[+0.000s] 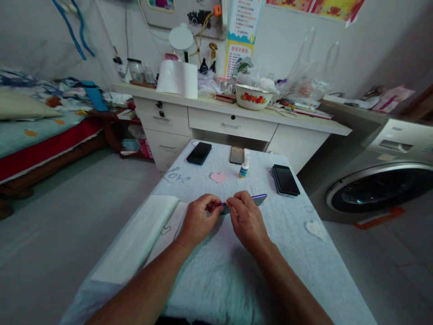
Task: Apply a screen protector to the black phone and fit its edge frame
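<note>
In the head view, a thin phone with a purple edge is tilted up above the table, partly hidden behind my fingers. My right hand is closed around it, thumb and fingers near its left end. At that same end, my left hand pinches with thumb and forefinger; whatever lies between those fingertips is too small to make out. Just beyond the hands stands a small white dropper bottle with a blue and yellow label.
A black phone, a brownish phone and stacked dark devices lie on the cloth-covered table. White paper sheets and a bent wire pin are at left. Behind are a desk and a washing machine.
</note>
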Tool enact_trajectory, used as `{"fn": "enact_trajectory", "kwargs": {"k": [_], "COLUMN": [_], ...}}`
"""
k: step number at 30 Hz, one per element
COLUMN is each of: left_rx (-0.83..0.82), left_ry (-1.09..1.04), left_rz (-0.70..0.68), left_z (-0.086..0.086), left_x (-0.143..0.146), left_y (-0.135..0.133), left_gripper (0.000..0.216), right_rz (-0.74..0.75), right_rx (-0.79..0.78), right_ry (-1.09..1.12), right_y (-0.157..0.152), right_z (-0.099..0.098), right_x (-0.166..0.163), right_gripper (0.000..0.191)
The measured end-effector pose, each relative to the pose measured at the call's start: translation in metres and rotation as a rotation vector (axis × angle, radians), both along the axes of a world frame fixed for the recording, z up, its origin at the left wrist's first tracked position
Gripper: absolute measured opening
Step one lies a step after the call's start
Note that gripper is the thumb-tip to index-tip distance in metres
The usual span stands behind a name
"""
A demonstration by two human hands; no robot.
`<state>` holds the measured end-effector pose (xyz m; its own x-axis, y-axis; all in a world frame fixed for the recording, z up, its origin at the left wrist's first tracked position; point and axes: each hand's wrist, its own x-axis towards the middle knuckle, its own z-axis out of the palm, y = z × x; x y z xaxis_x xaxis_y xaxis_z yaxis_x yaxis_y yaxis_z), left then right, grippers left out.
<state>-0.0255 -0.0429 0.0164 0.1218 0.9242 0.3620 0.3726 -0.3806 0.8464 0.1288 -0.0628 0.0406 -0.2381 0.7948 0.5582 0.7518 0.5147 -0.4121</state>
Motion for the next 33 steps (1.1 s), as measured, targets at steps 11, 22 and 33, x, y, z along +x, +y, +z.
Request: {"fn": "enact_trajectory", "kwargs": {"k": [11,22,33], "left_rx": [-0.009,-0.002,0.013], "left_ry": [-0.01,-0.024,0.005], "left_rz": [0.032,-0.001,0.016], "left_z": [0.0,0.003,0.002], "left_x": [0.001,-0.001,0.001], "left_y": [0.0,0.0,-0.001], "left_gripper": [0.008,0.007,0.004], "right_rz": [-0.09,0.041,-0.048], "right_rx": [0.014,-0.015,-0.011], "right_ry": [0.016,-0.006,0.008], "right_y": [0.003,-0.001,0.001], "right_z": [-0.002,-0.004,-0.003], "right_x": [0.014,-0.011,0.002], "right_gripper": [0.02,0.021,0.022]}}
